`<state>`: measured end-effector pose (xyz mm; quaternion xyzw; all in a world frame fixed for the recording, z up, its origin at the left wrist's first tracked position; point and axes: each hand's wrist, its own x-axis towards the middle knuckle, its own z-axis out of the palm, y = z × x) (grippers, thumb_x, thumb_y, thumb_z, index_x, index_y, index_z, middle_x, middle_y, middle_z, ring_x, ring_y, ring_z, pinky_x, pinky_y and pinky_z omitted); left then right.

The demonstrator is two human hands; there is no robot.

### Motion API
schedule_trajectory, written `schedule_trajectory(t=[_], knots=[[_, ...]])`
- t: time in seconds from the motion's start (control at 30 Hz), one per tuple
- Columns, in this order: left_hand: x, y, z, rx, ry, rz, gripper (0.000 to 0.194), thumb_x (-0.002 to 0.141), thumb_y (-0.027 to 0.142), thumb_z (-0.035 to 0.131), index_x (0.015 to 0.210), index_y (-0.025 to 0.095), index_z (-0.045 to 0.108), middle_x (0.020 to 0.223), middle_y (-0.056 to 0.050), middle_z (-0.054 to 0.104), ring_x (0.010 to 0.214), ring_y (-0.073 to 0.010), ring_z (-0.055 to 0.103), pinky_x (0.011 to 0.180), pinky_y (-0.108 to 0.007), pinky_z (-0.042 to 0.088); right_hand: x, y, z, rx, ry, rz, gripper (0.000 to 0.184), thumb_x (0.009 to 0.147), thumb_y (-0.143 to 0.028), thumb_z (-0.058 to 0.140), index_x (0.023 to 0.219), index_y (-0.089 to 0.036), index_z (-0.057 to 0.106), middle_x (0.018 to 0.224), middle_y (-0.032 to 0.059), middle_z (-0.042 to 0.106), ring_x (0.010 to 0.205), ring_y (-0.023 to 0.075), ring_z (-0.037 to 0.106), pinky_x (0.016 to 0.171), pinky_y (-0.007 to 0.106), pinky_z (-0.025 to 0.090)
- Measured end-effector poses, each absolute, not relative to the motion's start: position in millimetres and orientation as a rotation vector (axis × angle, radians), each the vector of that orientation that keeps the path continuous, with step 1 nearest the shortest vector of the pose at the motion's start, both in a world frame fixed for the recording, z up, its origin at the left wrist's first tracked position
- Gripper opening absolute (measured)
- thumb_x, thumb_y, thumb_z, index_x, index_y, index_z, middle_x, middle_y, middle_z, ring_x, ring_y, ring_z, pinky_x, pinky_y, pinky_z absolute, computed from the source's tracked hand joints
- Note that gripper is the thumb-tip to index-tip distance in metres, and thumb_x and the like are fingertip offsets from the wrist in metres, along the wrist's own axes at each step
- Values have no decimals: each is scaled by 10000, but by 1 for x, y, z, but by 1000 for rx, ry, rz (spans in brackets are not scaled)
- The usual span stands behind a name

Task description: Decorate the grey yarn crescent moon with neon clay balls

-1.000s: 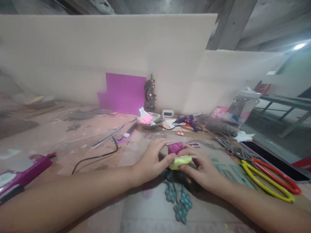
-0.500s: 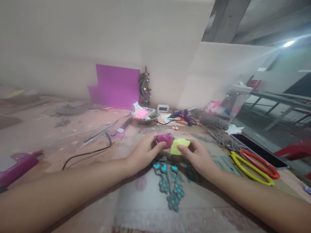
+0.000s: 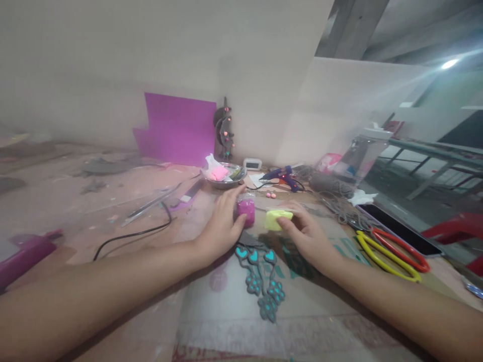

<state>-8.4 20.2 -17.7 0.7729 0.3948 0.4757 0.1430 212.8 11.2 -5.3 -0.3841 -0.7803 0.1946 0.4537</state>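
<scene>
My left hand (image 3: 225, 219) has its thumb against a magenta packet of what looks like modelling clay (image 3: 246, 210), in clear wrapping, with the fingers stretched behind it. In my right hand (image 3: 305, 226) a yellow packet of similar clay (image 3: 278, 220) is pinched between thumb and fingers. A gap separates the two packets. Just below them lies a dark grey ornament (image 3: 267, 305) with turquoise hearts and flower shapes on hanging strands. It rests on a clear plastic sheet (image 3: 219, 322) printed with faint lettering.
Behind the hands are a metal bowl (image 3: 225, 184) with a pink packet, a blue glue gun (image 3: 281, 176) and a small white digital display (image 3: 252, 164). Scissors (image 3: 392, 254) and a phone (image 3: 400, 229) lie to the right. A purple glue gun (image 3: 28, 259) is at the left.
My hands have moved apart, and the two packets with them. The magenta packet has shifted left and now stands more upright, while my left fingers have straightened.
</scene>
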Motion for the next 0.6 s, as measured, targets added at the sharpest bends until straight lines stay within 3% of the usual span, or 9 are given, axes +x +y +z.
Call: schedule_trajectory(t=[0.1, 0.27, 0.4, 0.6], knots=[[-12, 15, -14, 2424, 1039, 1431, 408, 963, 255, 526, 1364, 197, 488, 1410, -127, 501, 1345, -248, 420, 1140, -449, 315, 213, 13, -6, -909, -2011, 367, 148, 953, -336, 566, 955, -203, 631, 968, 57, 632, 947, 214, 601, 870, 343, 469], [-12, 5, -10, 2559, 808, 1299, 218, 977, 331, 521, 1091, 194, 646, 1046, -70, 695, 1016, -212, 613, 937, -365, 443, 215, 12, -7, -791, -2197, 158, 163, 957, -269, 563, 1083, -227, 657, 993, 74, 631, 959, 225, 594, 854, 379, 483], [-9, 6, -11, 2517, 824, 1228, 248, 991, 311, 485, 960, 173, 690, 898, -65, 730, 873, -196, 651, 822, -330, 474, 218, 11, -8, -802, -2269, 69, 186, 949, -264, 573, 1114, -225, 651, 1004, 90, 635, 970, 240, 587, 854, 415, 491], [-9, 10, -15, 2418, 905, 1161, 317, 987, 365, 491, 923, 184, 744, 910, -72, 764, 859, -202, 681, 811, -327, 499, 218, 13, -10, -835, -2226, 76, 189, 940, -287, 581, 1107, -238, 654, 1013, 95, 671, 992, 263, 597, 868, 446, 495]])
